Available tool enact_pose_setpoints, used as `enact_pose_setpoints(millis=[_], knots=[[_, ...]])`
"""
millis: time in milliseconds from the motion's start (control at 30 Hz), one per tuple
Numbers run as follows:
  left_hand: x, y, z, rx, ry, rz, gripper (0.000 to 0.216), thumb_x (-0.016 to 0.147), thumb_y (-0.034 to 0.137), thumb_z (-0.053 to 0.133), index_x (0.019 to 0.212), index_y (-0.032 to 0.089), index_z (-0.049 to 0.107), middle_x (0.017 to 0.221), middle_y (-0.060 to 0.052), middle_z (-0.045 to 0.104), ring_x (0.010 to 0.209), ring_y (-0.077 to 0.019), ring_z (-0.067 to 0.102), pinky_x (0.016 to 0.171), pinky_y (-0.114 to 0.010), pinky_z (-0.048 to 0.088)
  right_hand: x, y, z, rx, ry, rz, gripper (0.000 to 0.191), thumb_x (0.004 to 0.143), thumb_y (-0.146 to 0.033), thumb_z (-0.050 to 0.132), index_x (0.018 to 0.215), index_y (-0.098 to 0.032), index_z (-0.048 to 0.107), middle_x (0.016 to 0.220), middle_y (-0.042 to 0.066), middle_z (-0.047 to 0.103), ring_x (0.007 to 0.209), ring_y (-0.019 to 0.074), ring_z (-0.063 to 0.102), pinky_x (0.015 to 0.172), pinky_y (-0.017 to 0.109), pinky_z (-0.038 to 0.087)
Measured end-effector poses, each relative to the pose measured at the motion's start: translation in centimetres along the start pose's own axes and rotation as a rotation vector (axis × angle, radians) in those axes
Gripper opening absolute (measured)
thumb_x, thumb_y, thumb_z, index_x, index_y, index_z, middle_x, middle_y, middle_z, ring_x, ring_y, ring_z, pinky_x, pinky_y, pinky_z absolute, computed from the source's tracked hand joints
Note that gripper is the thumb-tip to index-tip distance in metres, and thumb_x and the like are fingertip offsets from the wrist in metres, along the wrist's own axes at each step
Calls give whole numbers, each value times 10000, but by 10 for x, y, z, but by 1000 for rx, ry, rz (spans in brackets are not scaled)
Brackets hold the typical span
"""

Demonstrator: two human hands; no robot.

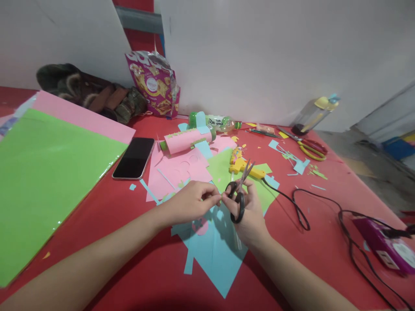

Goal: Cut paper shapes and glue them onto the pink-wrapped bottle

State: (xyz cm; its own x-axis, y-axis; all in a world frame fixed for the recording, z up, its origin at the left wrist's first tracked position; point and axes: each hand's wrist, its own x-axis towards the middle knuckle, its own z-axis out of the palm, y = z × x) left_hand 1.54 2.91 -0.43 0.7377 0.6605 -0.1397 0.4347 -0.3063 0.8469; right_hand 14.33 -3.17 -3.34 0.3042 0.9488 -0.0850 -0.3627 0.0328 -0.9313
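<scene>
My right hand (253,216) holds scissors (240,190) with black handles, their blades pointing up and away. Its thumb and fingertip meet the fingers of my left hand (197,198), which is closed in a pinch. Whatever sits between the fingertips is too small to make out. Beneath both hands lie cut sheets of blue paper (223,268). Just beyond the scissors is a yellow hot glue gun (240,165), resting on green paper (220,166). A bottle wrapped in pink paper (181,142) lies on its side behind pink sheets (181,166).
A phone (134,159) and large green sheets (55,172) lie left. At the back are a snack bag (154,84), a green bottle (223,123) and a yellow-lidded bottle (313,114). Right are yellow-and-red-handled scissors (313,149), paper scraps (300,165), a black cord (301,216) and a purple power strip (385,246).
</scene>
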Motion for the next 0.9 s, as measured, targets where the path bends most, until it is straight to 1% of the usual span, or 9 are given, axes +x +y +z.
enact_pose_setpoints(millis=[333,467,633,767,900], knots=[[1,0,0,8,8,2,247,775,279,405,622,133,532,508,41,431,485,-70,384,457,-184,271,-1,1,-1,-1,-5,-9,353,597,-126,661,825,-239,416,695,-76,493,598,61,500,564,191,414],[1,-1,1,0,11,9,246,772,279,404,612,135,523,513,41,441,486,-69,390,458,-182,281,0,1,-1,1,-19,-9,368,589,-142,675,829,-244,416,693,-77,489,603,67,499,564,198,415],[0,0,1,-1,12,3,234,766,274,405,618,135,522,513,39,436,493,-71,397,463,-182,287,-1,-1,1,9,-5,6,374,582,-149,685,823,-244,414,699,-75,482,599,68,500,562,201,412],[-1,1,0,3,-2,-3,201,751,273,420,655,136,530,540,32,461,516,-78,414,490,-187,314,-1,-2,1,-1,3,0,364,584,-140,682,815,-244,420,698,-73,488,612,66,496,572,192,403],[-1,1,-1,-20,-22,-14,167,737,271,439,703,136,532,508,46,432,495,-77,410,491,-186,324,0,-2,1,0,12,-11,366,584,-137,681,819,-247,423,694,-73,498,625,68,500,591,195,405]])
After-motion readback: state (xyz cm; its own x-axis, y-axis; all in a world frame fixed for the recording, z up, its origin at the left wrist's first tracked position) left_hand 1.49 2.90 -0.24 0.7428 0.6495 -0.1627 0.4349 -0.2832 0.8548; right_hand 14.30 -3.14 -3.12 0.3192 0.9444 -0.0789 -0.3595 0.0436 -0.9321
